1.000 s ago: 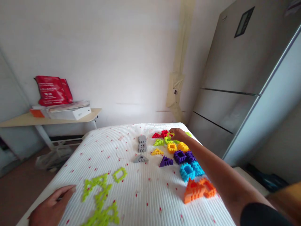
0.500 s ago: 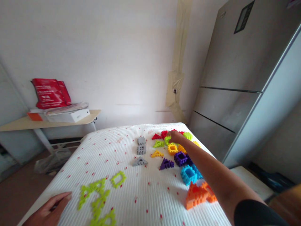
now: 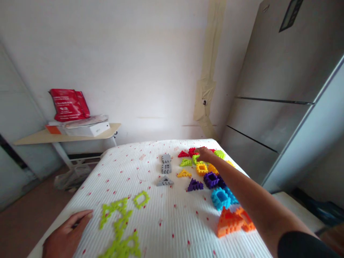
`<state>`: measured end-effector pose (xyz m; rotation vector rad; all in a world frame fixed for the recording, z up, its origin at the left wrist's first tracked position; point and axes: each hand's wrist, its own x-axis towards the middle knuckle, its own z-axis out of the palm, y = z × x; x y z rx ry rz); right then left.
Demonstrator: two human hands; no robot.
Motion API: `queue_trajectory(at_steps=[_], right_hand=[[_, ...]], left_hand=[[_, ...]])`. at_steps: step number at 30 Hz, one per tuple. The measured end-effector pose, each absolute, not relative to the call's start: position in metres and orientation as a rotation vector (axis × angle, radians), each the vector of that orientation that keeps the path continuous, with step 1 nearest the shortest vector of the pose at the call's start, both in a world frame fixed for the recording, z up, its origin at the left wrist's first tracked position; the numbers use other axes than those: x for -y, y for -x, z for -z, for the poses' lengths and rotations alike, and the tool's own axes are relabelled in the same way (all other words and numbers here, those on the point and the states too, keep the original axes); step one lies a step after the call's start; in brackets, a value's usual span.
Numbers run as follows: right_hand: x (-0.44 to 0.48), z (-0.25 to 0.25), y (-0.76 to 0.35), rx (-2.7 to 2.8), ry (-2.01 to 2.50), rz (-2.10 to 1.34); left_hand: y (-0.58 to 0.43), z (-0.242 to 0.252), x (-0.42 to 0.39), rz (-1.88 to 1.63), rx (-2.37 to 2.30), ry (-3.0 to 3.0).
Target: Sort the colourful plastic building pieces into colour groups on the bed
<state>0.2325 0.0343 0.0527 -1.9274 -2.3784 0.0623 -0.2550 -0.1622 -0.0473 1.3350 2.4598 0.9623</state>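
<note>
My right hand (image 3: 204,154) reaches to the far right of the table, its fingers closed at a lime-green interlocking block (image 3: 196,159); the grip is partly hidden. Red blocks (image 3: 191,152) lie just behind it, and a flat green triangle block (image 3: 185,162) is to its left. My left hand (image 3: 68,231) rests at the near left table edge, fingers loosely bent with a gap beside the thumb and nothing visible in them. To its right lie joined lime-green toothed pieces (image 3: 122,222) and a separate green square frame (image 3: 141,199).
Grey blocks (image 3: 166,168) stand mid-table. Down the right side run yellow (image 3: 201,169), purple (image 3: 211,180), blue (image 3: 220,199) and orange blocks (image 3: 229,222), partly under my right forearm. A fridge (image 3: 266,118) stands at right; a side table (image 3: 34,137) with a red bag (image 3: 67,104) at left.
The view has swung slightly left, so everything sits further right in it. Both hands stay at about the same places on the table, and the blocks look unmoved.
</note>
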Motion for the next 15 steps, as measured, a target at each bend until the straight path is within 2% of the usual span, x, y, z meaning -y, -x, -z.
queue_trajectory(at_steps=[4, 9, 15], right_hand=[[-0.023, -0.071, -0.208, 2.431, 1.737, -0.053], [0.003, -0.089, -0.144, 2.612, 1.357, -0.209], [0.045, -0.068, -0.054, 2.977, 0.844, -0.278]], left_hand=[[0.234, 0.020, 0.170, -1.110, -2.353, -1.285], [0.224, 0.016, 0.174, -1.273, -2.207, -1.317], [0.222, 0.015, 0.176, -1.293, -2.185, -1.300]])
